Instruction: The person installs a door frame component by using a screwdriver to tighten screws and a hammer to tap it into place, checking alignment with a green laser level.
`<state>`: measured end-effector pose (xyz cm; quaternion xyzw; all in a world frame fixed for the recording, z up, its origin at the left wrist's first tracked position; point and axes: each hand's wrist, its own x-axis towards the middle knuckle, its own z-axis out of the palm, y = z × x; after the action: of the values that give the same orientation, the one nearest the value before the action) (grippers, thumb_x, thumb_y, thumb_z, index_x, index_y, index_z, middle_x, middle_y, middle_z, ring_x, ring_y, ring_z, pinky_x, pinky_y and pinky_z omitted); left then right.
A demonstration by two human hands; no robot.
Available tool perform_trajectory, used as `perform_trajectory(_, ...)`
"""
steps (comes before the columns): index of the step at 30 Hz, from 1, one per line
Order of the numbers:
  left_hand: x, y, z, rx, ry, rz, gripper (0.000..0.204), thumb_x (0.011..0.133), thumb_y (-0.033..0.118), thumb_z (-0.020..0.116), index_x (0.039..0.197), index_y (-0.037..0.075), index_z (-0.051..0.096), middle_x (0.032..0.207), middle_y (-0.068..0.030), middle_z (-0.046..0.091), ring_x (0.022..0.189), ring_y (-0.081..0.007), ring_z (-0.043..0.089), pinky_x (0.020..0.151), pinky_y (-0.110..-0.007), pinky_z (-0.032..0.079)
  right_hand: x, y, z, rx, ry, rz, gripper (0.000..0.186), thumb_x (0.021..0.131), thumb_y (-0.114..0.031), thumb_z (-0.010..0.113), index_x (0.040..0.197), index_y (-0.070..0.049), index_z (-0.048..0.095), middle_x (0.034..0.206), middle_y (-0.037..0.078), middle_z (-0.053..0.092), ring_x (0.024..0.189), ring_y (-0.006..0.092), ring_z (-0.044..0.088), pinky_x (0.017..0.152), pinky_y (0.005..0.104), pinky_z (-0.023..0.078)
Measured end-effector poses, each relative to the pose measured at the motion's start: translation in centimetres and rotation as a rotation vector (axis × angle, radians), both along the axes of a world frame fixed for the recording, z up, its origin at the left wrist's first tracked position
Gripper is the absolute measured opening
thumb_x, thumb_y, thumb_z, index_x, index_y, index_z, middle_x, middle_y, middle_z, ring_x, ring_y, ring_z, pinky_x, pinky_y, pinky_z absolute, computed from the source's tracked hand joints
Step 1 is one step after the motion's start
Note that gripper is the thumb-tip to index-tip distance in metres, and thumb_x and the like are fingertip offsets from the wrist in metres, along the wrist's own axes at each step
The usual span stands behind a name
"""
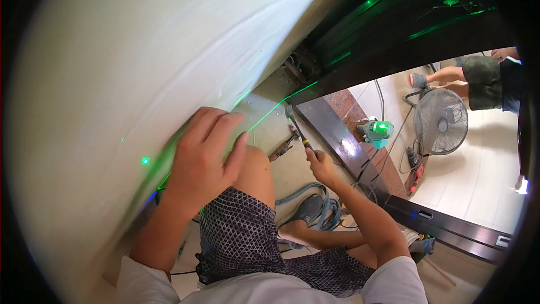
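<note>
Left hand (205, 149), at 9 o'clock, is raised beside the wall (129, 79), half-open, fingers bent, no object visible in it; right hand (321, 166), at 4 o'clock, grips a hammer (298, 128) pointing to 11 o'clock.

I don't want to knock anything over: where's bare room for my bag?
The widest free patch is the pale floor between the fan, red power tool and dark frame. It's crowded around the right hand with its hammer and the blue-grey coil.
</note>
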<state>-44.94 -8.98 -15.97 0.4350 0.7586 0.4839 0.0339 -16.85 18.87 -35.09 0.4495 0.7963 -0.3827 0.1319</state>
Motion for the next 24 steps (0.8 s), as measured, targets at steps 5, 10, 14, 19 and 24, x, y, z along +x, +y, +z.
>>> perform_trajectory(5, -0.3, 7.8, -11.2, -0.076, -0.707, -0.006, 0.017, 0.099, 0.014, 0.069, 0.104, -0.002, 0.072, 0.080, -0.0049, 0.066, 0.076, -0.0127, 0.059, 0.068, -0.030, 0.049, 1.2, 1.5, 2.2, 0.067, -0.292, 0.125, 0.068, 0.105, -0.055, 0.058, 0.088, 0.009, 0.070, 0.085, 0.032, 0.070, 0.084, 0.0478, 0.070, 0.077, 0.0548, 0.052)
perform_trajectory(10, -3.4, 21.2, -21.8, -0.002, -1.509, 0.061, 0.029, 0.100, 0.025, 0.069, 0.095, -0.003, 0.074, 0.077, -0.0068, 0.067, 0.071, -0.0168, 0.058, 0.064, -0.035, 0.048, 2.7, 2.3, 2.1, 0.103, -0.403, 0.165, 0.068, 0.103, -0.053, 0.060, 0.094, 0.014, 0.070, 0.091, 0.037, 0.070, 0.097, 0.0524, 0.071, 0.086, 0.0540, 0.054)
perform_trajectory(14, -4.9, 29.0, -29.6, -0.176, -1.133, 0.215, 0.064, 0.099, 0.055, 0.066, 0.121, -0.005, 0.075, 0.113, -0.0293, 0.076, 0.109, -0.0411, 0.072, 0.094, -0.048, 0.054, 2.8, 2.3, 0.3, 0.121, -0.507, 0.238, 0.065, 0.101, -0.052, 0.060, 0.099, 0.012, 0.073, 0.100, 0.039, 0.071, 0.101, 0.0529, 0.070, 0.091, 0.0543, 0.055)
perform_trajectory(19, -10.9, 33.9, -37.9, -0.124, -0.886, 0.368, 0.081, 0.098, 0.070, 0.057, 0.125, -0.005, 0.071, 0.125, -0.0306, 0.070, 0.123, -0.0439, 0.065, 0.102, -0.050, 0.051, 0.2, 0.6, 0.8, 0.209, -0.518, 0.453, 0.060, 0.101, -0.047, 0.061, 0.096, 0.011, 0.074, 0.101, 0.036, 0.072, 0.098, 0.0512, 0.072, 0.090, 0.0549, 0.057)
perform_trajectory(24, -6.1, 37.3, -34.6, -0.038, -1.182, 0.302, 0.084, 0.096, 0.074, 0.057, 0.121, -0.005, 0.071, 0.123, -0.0299, 0.066, 0.119, -0.0414, 0.064, 0.101, -0.048, 0.051, 5.4, 1.7, 1.9, 0.278, -0.588, 0.440, 0.054, 0.100, -0.044, 0.062, 0.094, 0.009, 0.073, 0.097, 0.034, 0.073, 0.096, 0.0509, 0.072, 0.088, 0.0551, 0.058)
